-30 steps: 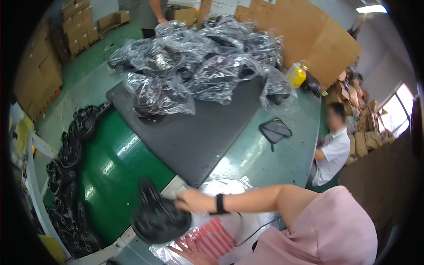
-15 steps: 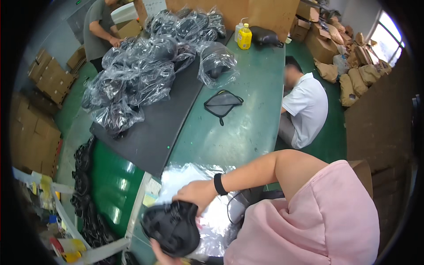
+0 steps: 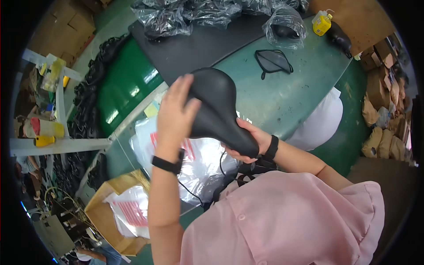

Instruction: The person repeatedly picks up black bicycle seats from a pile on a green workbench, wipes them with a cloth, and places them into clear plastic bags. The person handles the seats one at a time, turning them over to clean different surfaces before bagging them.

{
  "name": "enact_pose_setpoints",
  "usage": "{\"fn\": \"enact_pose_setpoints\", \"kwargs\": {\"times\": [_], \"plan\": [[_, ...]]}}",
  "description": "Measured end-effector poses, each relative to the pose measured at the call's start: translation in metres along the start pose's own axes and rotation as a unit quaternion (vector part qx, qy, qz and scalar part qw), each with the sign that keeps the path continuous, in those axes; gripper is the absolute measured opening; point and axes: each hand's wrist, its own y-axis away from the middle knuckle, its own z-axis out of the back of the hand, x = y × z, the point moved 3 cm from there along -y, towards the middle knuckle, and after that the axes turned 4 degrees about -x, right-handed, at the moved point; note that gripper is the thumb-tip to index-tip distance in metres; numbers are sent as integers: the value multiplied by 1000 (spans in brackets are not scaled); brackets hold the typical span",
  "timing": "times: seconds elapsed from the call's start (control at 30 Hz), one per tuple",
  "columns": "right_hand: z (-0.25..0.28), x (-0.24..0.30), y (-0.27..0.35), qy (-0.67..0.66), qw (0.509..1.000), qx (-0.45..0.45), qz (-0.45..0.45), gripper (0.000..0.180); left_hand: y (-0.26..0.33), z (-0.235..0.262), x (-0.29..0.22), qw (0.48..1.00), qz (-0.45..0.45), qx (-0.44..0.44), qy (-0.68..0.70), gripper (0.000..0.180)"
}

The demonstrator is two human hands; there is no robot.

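Note:
A black bicycle saddle is held above the green table, its smooth top facing up and its narrow nose toward me. My right hand grips the nose, thumb on one side and fingers underneath. Against the wide rear end's left side lies my left hand, its fingers stretched out. Below the saddle rests a stack of clear plastic bags with red print. The saddle's underside is hidden.
Plastic-wrapped saddles crowd a dark mat at the far side. A black-edged grey pouch and a yellow bottle are on the table. An open carton stands lower left; a person in white is beyond the right edge.
The saddle has been turned over from underside up to top up and lifted. My right hand has moved to its nose, my left to its rear. The view has swung leftward.

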Motion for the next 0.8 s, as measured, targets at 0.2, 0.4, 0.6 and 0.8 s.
{"fn": "enact_pose_setpoints", "kwargs": {"times": [0.2,0.4,0.6,0.8], "plan": [[23,50,62,575,694,-422,101,60,134,-36,129,962,174,123,-170,50],[80,70,69,764,378,-516,79,78,203,-53,130,905,213,131,-344,65],[111,50,51,648,590,-458,148,86,155,-130,33,977,139,73,-144,77],[116,44,37,296,883,-355,81,47,144,-170,39,945,188,154,-221,59]]}}
